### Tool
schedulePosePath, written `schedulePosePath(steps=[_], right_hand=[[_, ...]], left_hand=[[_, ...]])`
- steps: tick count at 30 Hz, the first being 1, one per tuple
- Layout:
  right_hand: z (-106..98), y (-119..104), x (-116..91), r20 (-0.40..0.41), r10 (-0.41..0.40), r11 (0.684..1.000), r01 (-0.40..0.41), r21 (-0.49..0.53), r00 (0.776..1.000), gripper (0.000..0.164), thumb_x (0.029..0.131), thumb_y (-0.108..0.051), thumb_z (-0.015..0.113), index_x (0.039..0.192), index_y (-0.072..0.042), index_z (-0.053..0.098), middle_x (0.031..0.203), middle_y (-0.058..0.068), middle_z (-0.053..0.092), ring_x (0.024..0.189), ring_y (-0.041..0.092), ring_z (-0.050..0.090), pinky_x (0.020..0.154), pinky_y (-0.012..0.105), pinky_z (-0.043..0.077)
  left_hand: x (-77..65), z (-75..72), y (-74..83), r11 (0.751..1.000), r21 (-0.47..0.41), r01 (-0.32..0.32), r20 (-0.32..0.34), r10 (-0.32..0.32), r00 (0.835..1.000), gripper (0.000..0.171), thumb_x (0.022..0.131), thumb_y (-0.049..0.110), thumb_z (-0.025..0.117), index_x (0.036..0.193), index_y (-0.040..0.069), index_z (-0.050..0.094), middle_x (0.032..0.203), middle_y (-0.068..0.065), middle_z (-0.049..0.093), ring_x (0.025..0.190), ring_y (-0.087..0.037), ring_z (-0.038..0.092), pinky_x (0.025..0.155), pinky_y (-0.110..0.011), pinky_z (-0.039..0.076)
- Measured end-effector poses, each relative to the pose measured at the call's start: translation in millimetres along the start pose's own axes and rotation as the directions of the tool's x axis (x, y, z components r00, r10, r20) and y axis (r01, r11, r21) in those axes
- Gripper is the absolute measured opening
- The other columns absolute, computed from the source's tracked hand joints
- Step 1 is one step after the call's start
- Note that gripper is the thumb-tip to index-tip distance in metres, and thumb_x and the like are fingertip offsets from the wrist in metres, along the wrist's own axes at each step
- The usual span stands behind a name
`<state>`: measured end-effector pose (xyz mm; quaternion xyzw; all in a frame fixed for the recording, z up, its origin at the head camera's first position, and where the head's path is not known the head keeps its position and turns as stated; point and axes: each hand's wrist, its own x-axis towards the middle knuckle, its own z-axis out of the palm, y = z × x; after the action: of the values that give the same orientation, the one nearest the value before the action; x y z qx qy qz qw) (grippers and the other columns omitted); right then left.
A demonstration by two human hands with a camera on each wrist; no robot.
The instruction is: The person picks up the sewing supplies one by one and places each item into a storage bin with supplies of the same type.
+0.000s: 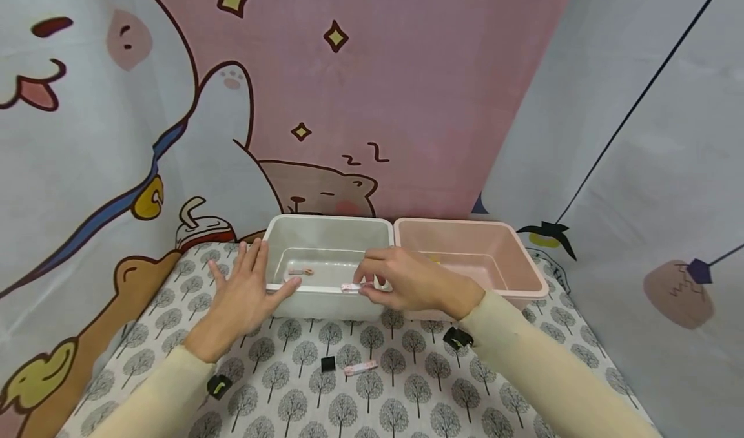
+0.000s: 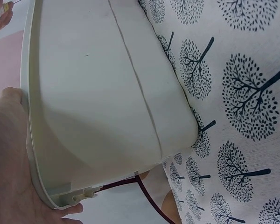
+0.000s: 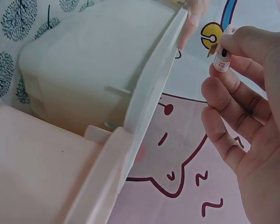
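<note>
My right hand (image 1: 407,276) pinches a small pink-and-white strip (image 1: 351,287) between thumb and fingers, over the front rim of the off-white bin (image 1: 325,305). In the right wrist view this strip (image 3: 222,60) looks rolled or folded, with red print, tick marks and a gold-coloured bit beside it. My left hand (image 1: 241,296) rests at the bin's front left corner, its fingers fairly straight and its thumb across the rim. Inside the bin lies a similar strip (image 1: 300,272). Another pink-and-white strip (image 1: 361,367) lies on the cloth in front.
A pink bin (image 1: 531,286) stands against the right side of the off-white one, with something small and yellow (image 1: 433,258) inside. A small black square (image 1: 328,364) lies on the tree-print cloth (image 1: 343,412). Behind the bins hangs a printed curtain (image 1: 424,102).
</note>
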<state>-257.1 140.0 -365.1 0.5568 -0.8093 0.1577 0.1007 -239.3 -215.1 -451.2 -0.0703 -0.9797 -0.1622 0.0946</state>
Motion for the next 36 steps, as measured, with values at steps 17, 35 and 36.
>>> schedulePosePath(steps=[17, 35, 36], right_hand=[[-2.2, 23.6, 29.4, 0.001, 0.028, 0.999, -0.028, 0.028, 1.000, 0.008, 0.106, -0.013, 0.081, 0.114, -0.011, 0.082, 0.103, 0.001, 0.078, 0.082, 0.015, 0.075, 0.074, 0.017, 0.060], [-6.0, 41.9, 64.1, 0.042, 0.146, 0.989, -0.147, 0.007, 0.988, 0.010, 0.109, -0.018, 0.079, 0.117, -0.015, 0.084, 0.105, -0.001, 0.078, 0.083, 0.014, 0.073, 0.069, 0.022, 0.057], [-5.8, 42.9, 65.5, 0.040, 0.152, 0.988, -0.153, 0.003, 0.988, 0.010, 0.109, -0.018, 0.079, 0.117, -0.015, 0.084, 0.104, -0.002, 0.078, 0.083, 0.012, 0.072, 0.069, 0.022, 0.057]], left_hand=[[-0.2, 3.5, 1.9, 1.000, 0.012, -0.009, 0.001, 0.009, 1.000, 0.122, 0.110, 0.086, 0.049, 0.184, -0.005, 0.018, 0.194, -0.030, 0.014, 0.181, -0.057, 0.007, 0.126, -0.101, -0.009], [-0.1, -0.8, 0.3, 1.000, 0.009, -0.002, 0.000, 0.002, 1.000, 0.122, 0.110, 0.086, 0.050, 0.184, -0.005, 0.017, 0.194, -0.031, 0.014, 0.181, -0.058, 0.008, 0.126, -0.101, -0.009], [0.0, -1.2, 0.3, 1.000, 0.009, -0.002, -0.002, 0.002, 1.000, 0.122, 0.110, 0.086, 0.050, 0.184, -0.005, 0.017, 0.194, -0.031, 0.014, 0.181, -0.058, 0.008, 0.126, -0.101, -0.009]])
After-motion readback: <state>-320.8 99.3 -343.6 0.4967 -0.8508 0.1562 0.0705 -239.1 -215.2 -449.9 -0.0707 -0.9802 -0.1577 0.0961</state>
